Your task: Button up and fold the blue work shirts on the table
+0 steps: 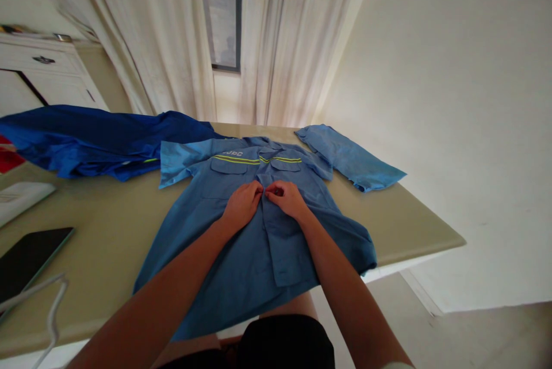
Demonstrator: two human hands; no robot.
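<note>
A blue short-sleeved work shirt (228,231) with yellow stripes across the chest lies face up on the table, its collar away from me and its hem hanging over the near edge. My left hand (244,203) pinches the front placket just below the chest pockets. Right beside it, my right hand (287,198) has thumb and fingertips closed on the same placket. The fingertips of both hands nearly meet. Below them the placket's lower part lies loose. Any button between the fingers is too small to make out.
Dark blue clothing (99,142) is heaped at the back left of the table (112,222). A folded light blue garment (356,159) lies at the back right. A black tablet-like device (32,260), a white object (23,199) and a white cable (52,314) are on the left.
</note>
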